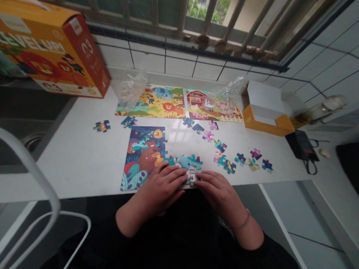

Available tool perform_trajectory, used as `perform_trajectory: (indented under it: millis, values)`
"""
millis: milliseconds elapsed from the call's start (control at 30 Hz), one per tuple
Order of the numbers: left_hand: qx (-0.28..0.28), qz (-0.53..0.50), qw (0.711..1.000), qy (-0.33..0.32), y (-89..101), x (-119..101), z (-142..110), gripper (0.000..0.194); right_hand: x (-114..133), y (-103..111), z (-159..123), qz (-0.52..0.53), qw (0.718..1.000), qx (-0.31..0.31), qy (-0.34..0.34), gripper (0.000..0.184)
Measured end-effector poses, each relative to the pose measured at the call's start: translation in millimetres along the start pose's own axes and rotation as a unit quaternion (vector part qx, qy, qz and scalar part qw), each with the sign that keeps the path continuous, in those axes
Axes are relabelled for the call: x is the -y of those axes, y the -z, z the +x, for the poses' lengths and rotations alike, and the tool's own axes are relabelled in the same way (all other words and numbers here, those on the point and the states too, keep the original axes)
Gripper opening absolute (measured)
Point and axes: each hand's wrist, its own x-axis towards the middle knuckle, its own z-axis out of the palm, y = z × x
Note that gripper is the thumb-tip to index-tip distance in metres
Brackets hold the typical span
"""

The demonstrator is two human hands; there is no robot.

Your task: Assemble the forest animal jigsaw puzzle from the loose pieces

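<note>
A partly joined jigsaw puzzle (148,157) with a brown bear on a dark blue night scene lies at the counter's front edge. Its lower right part shows a rabbit and a teal animal. My left hand (166,182) is closed over the lower edge there, fingers on top and thumb below. From the right, my right hand (217,190) has its fingers bent together at a pale puzzle piece (192,174), between both hands' fingertips. The fingers partly cover this piece, so I cannot tell whether it is fully joined. Several loose puzzle pieces (230,166) lie to the right.
Two picture sheets (169,106) lie along the wall, with crumpled clear plastic bags (130,92) on them. An orange box (81,61) stands at back left, an opened small box (267,119) at back right. A phone (303,145) lies beyond it. A white tube (45,175) crosses the left foreground.
</note>
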Motion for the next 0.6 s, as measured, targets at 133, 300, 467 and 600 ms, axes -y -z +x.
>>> perform_trajectory:
  millis: [133,300,467,600]
  values:
    - [0.014,0.006,1.000,-0.011,-6.1,-2.6,1.8,0.045,0.7,1.8,3.4,0.007,1.000,-0.011,0.023,0.032]
    - [0.016,-0.003,1.000,-0.012,-5.2,-1.9,2.6,0.044,1.8,6.7,1.3,0.026,0.999,-0.021,0.037,0.040]
    - [0.019,-0.005,1.000,-0.013,-3.7,-1.6,2.0,0.044,3.0,8.7,-2.6,0.041,0.997,-0.033,0.064,0.052]
    - [0.020,-0.002,1.000,-0.013,-4.2,-2.1,1.6,0.046,5.2,11.2,-0.6,0.045,0.994,-0.042,0.087,0.055]
